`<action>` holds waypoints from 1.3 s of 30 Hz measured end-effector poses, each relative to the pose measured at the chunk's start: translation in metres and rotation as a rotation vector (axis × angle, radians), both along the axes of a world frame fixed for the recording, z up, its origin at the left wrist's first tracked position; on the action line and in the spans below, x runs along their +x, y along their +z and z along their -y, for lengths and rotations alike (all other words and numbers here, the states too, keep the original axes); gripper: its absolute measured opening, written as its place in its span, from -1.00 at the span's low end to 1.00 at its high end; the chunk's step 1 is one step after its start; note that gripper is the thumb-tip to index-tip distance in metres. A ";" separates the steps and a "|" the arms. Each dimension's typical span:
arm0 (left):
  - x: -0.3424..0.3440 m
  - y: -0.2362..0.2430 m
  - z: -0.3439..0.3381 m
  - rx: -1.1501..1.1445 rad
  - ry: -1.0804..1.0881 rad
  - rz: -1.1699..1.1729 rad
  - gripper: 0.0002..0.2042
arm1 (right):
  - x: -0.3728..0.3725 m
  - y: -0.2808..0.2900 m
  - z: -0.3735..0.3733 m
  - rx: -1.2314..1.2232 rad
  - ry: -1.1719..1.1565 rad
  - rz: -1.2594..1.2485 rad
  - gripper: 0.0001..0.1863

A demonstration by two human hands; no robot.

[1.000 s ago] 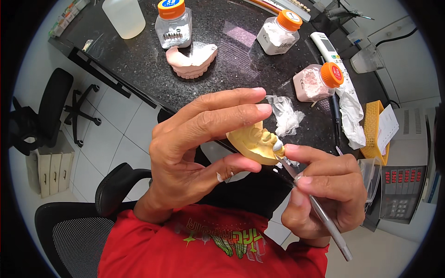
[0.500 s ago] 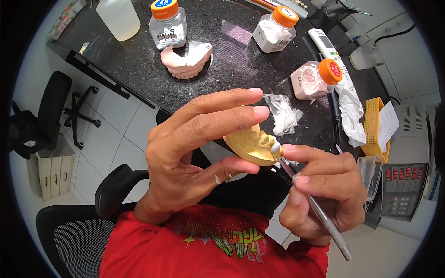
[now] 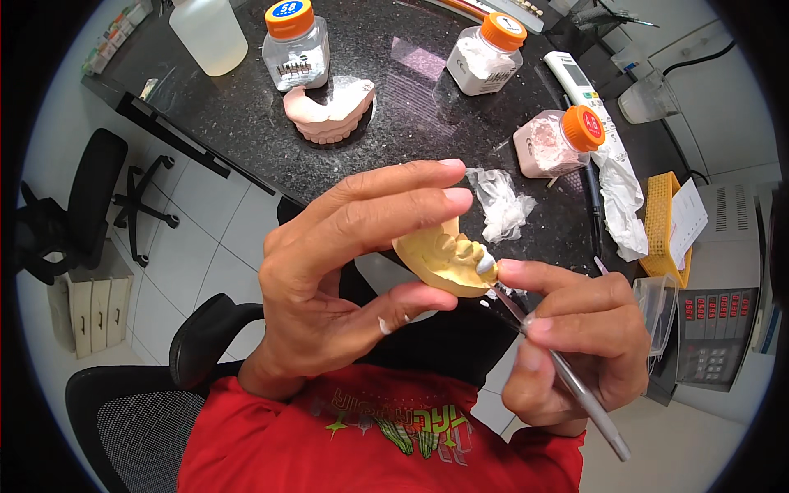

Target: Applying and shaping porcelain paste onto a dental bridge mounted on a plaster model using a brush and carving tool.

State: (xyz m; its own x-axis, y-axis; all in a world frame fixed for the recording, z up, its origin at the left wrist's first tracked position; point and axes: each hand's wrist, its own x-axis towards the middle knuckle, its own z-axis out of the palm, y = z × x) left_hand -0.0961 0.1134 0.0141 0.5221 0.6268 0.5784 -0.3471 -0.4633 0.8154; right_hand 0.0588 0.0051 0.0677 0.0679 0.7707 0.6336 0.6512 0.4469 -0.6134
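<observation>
My left hand (image 3: 341,246) grips a yellow dental model (image 3: 436,263), thumb along its near edge and fingers over the far side. On the model's right end sits a whitish-blue tooth-shaped piece (image 3: 486,263) among the yellow teeth. In my right hand (image 3: 579,337) is a slim metal carving knife (image 3: 588,398), held like a pen. Its blade points up and left, close to the model's lower right edge; whether it touches I cannot tell. My right index fingertip is at the model's right end, beside the whitish piece. White residue marks my left thumb.
A pink dental model (image 3: 329,119) and orange-capped powder jars (image 3: 485,62) stand on the black speckled counter (image 3: 238,123). Crumpled plastic (image 3: 503,205), a remote control (image 3: 571,78), tissue (image 3: 620,205) and a yellow basket (image 3: 657,222) lie beyond my right hand. Black office chairs (image 3: 140,427) are at left.
The knife blade has shifted slightly down and right from the whitish piece. The yellow model has tipped a little, and the whitish piece shows more fully.
</observation>
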 end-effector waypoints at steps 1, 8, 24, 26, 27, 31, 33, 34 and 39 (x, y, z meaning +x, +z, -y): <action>0.000 0.001 0.002 0.005 0.006 -0.001 -0.41 | -0.001 0.000 -0.001 0.005 0.006 -0.001 -0.84; 0.005 0.008 0.022 -0.516 -0.077 0.234 -0.36 | -0.012 -0.004 -0.002 0.111 0.069 -0.263 -0.81; 0.002 0.007 0.020 -0.460 -0.079 0.151 -0.30 | -0.017 0.000 -0.004 0.080 0.027 -0.168 -0.83; 0.001 0.007 0.020 -0.470 -0.083 0.138 -0.31 | -0.017 -0.004 -0.006 0.106 0.020 -0.184 -0.84; 0.001 0.007 0.020 -0.469 -0.084 0.134 -0.31 | -0.017 -0.005 -0.006 0.104 0.019 -0.185 -0.84; 0.002 0.005 0.018 -0.436 -0.085 0.137 -0.32 | -0.017 -0.005 -0.007 0.087 0.012 -0.210 -0.84; 0.002 0.004 0.018 -0.431 -0.085 0.135 -0.33 | -0.017 -0.005 -0.007 0.082 0.004 -0.215 -0.83; 0.002 0.004 0.018 -0.425 -0.083 0.132 -0.33 | -0.017 -0.006 -0.007 0.087 0.001 -0.216 -0.84; 0.002 0.003 0.018 -0.394 -0.076 0.123 -0.34 | -0.015 -0.007 -0.007 0.103 0.019 -0.213 -0.84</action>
